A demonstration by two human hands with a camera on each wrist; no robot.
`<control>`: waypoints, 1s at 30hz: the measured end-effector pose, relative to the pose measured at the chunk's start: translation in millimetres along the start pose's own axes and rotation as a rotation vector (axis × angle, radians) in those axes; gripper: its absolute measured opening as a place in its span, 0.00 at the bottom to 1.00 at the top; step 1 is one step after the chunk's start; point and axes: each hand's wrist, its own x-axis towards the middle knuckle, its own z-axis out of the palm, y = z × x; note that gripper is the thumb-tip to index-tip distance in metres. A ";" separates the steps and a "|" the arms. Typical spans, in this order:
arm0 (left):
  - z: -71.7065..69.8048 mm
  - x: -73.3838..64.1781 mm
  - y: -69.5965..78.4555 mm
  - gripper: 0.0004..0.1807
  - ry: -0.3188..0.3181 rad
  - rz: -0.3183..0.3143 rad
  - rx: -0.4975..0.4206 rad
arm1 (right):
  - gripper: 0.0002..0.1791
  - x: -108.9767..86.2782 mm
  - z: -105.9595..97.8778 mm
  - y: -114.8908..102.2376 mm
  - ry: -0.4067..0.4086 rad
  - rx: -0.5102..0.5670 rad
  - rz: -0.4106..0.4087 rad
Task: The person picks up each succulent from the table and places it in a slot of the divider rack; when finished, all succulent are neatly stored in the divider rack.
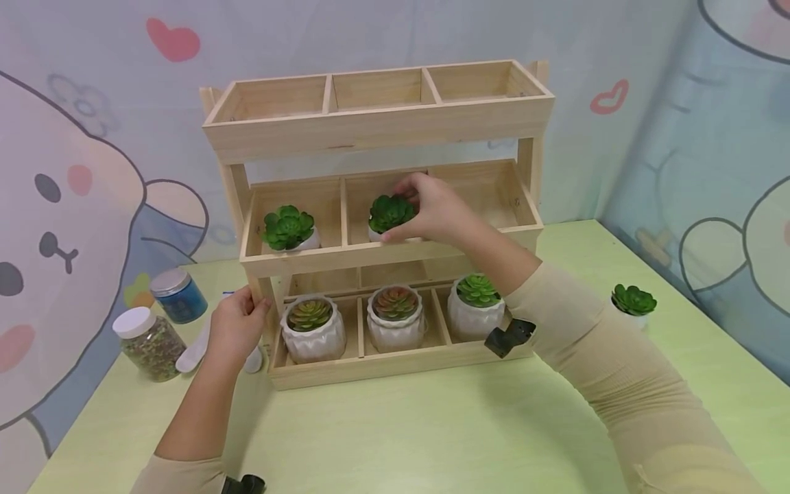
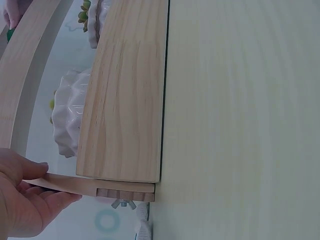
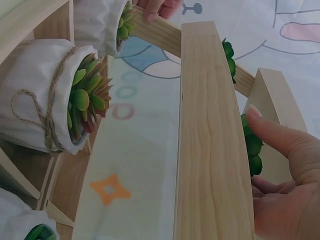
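Observation:
A three-tier wooden rack (image 1: 376,130) stands on the table in the head view. My left hand (image 1: 237,328) grips its left upright (image 2: 75,184), thumb and fingers on either side of the wood in the left wrist view. In the middle tier's centre compartment, my right hand (image 1: 439,209) holds a dark green potted succulent (image 1: 389,211), fingers behind it and thumb at the front. The front board hides most of its small white pot. Another green succulent (image 1: 288,228) sits tilted in the left compartment of that tier.
Three white pots with succulents (image 1: 317,339) fill the bottom tier. A small potted succulent (image 1: 633,300) stands on the table at right. At left are a jar of coloured grains (image 1: 148,350), a blue jar (image 1: 180,298) and a white scoop-like tool (image 1: 194,351).

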 end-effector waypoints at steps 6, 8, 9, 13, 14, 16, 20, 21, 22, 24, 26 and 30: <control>0.6 -0.7 -3.5 0.22 -0.004 -0.011 -0.013 | 0.40 -15.5 -3.4 3.7 0.065 0.108 -0.089; 1.4 -0.6 -4.0 0.22 0.002 -0.010 -0.012 | 0.40 -25.8 -8.7 3.9 0.101 0.122 -0.109; 1.9 -0.4 -4.3 0.22 0.003 -0.009 -0.012 | 0.39 -31.2 -12.2 4.6 0.119 0.121 -0.118; 3.8 0.6 -4.9 0.22 0.008 -0.007 -0.007 | 0.36 -53.2 -29.1 12.8 0.183 0.141 -0.152; 4.1 1.0 -5.0 0.22 0.011 -0.005 -0.007 | 0.35 -58.5 -33.5 15.8 0.200 0.158 -0.165; 4.3 1.7 -4.9 0.21 0.016 0.000 -0.002 | 0.32 -68.6 -42.4 23.1 0.227 0.214 -0.184; 4.2 2.6 -4.2 0.21 0.025 0.011 0.006 | 0.29 -89.4 -58.7 39.5 0.264 0.325 -0.197; 4.1 2.9 -4.1 0.21 0.026 0.012 0.008 | 0.28 -94.2 -62.3 44.4 0.270 0.347 -0.192; 3.9 3.0 -4.0 0.21 0.029 0.013 0.008 | 0.28 -99.0 -65.8 49.4 0.276 0.365 -0.188; 3.2 3.2 -3.8 0.21 0.035 0.013 0.013 | 0.27 -107.7 -72.6 60.9 0.288 0.390 -0.183; 2.7 3.2 -3.8 0.20 0.037 0.016 0.017 | 0.26 -115.3 -78.7 73.7 0.303 0.404 -0.182; 1.3 2.6 -4.2 0.20 0.037 0.019 0.024 | 0.25 -128.3 -90.2 100.6 0.348 0.374 -0.174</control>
